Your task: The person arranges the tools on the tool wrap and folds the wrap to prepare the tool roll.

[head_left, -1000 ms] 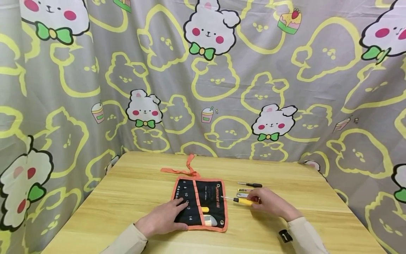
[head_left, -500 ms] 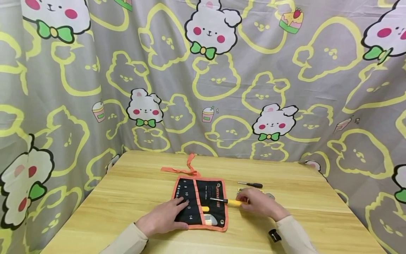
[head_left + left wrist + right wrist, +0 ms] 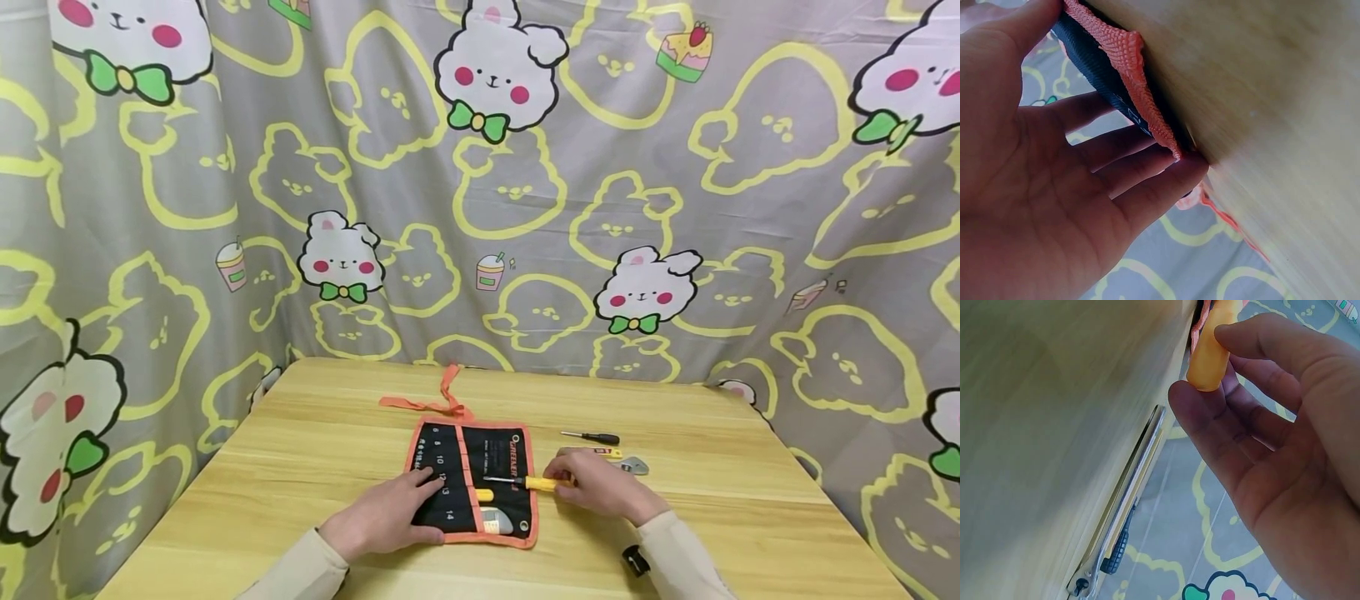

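A black tool roll (image 3: 498,454) with orange edging lies flat on the table, a row of size numbers on its left half. My left hand (image 3: 386,508) rests on that half with extended fingers. In the left wrist view, its fingertips touch the orange edge (image 3: 1135,81). My right hand (image 3: 603,483) pinches the yellow handle of a screwdriver (image 3: 542,483) between thumb and fingers. The screwdriver's shaft points left over the roll's right half. A yellow handle end (image 3: 485,495) and a grey tool end (image 3: 500,522) show in the roll's pockets.
Right of the roll lie a black-handled screwdriver (image 3: 600,438), a yellow strip-shaped tool (image 3: 611,453) and a grey metal tool with a wide head (image 3: 632,465), like an adjustable wrench. Orange ties (image 3: 427,406) trail behind the roll. A patterned curtain (image 3: 525,208) hangs behind the table.
My right hand has moved left with the screwdriver, bringing its shaft farther over the roll. More of the wide-headed metal tool now shows. The left hand stays in place.
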`<state>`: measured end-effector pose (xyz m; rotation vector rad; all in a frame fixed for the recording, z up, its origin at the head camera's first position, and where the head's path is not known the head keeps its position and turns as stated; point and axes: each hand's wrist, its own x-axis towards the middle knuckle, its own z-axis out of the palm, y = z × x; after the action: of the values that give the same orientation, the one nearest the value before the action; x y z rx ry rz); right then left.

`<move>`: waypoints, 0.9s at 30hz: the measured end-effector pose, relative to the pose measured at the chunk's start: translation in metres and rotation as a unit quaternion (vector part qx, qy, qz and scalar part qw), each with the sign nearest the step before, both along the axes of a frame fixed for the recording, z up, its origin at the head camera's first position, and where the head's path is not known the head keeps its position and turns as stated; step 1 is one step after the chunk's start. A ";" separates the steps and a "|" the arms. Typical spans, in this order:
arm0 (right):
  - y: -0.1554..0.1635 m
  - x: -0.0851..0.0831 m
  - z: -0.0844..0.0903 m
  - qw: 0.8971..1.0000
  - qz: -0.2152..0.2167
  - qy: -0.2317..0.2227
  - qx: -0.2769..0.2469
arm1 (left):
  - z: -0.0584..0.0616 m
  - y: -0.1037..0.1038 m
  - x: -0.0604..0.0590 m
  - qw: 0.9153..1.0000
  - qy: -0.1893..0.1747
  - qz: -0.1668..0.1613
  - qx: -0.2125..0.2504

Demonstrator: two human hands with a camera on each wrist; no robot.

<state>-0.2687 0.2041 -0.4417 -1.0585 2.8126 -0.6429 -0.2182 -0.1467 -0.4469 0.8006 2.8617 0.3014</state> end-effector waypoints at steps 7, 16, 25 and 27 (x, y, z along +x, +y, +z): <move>-0.008 0.000 0.000 1.000 -0.001 -0.005 -0.013 | 0.002 -0.001 0.002 1.000 0.004 0.001 0.002; -0.020 0.000 0.003 1.000 0.004 0.021 -0.015 | 0.000 0.000 0.001 1.000 0.009 0.000 -0.001; -0.029 -0.003 -0.002 0.999 0.027 0.033 -0.022 | 0.001 -0.001 0.001 1.000 0.001 -0.001 0.002; -0.030 -0.003 -0.003 0.999 0.029 0.032 -0.022 | 0.002 -0.001 0.002 1.000 0.001 -0.001 0.003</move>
<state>-0.2713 0.1741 -0.4447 -1.1858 2.8219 -0.6794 -0.2166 -0.1475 -0.4445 0.8061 2.8625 0.3091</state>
